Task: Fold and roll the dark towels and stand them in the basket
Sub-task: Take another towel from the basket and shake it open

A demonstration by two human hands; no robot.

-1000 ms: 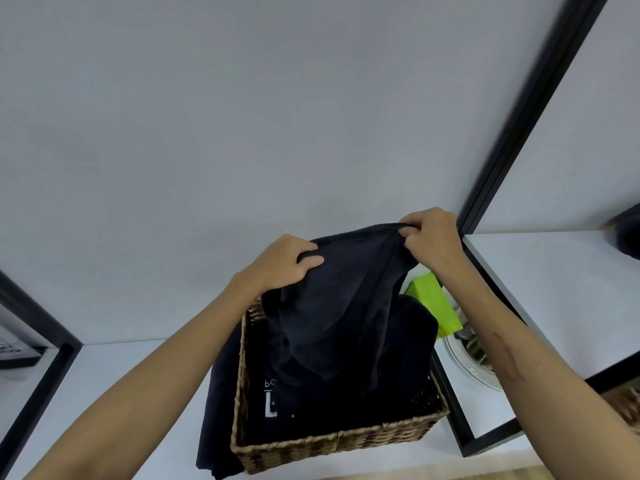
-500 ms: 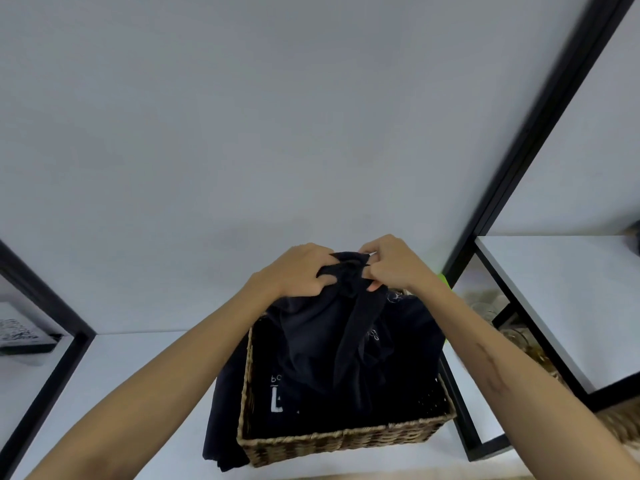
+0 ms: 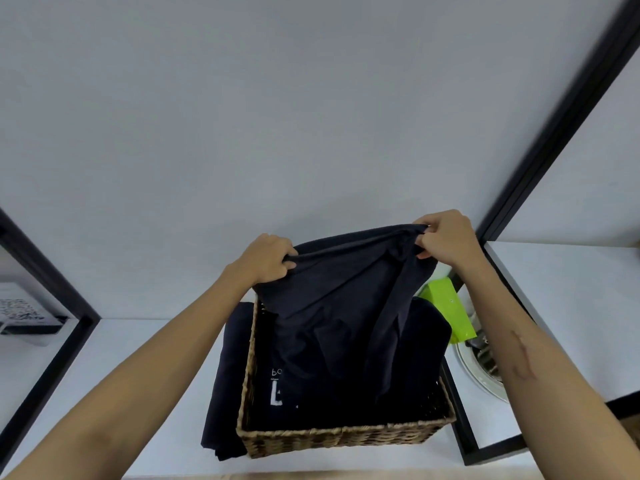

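basket [image 3: 343, 438]: dark cloth inside (white lettering, maybe a shirt) | dark towel [image 3: 346, 289]: held above it, creased, hanging in | left hand [image 3: 268, 259], right hand [image 3: 446, 239]: gripping top edge

White print shows on the dark folded cloth [image 3: 277, 386] lying in the woven wicker basket [image 3: 346, 439]: the letters "Po" above a large "L"-shaped mark, the rest hidden. The black-and-white patterned card [image 3: 20, 311] at far left is too blurred to read.

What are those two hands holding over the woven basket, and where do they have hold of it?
A dark navy cloth, gripped along its top edge: left hand at one corner, right hand at the other.
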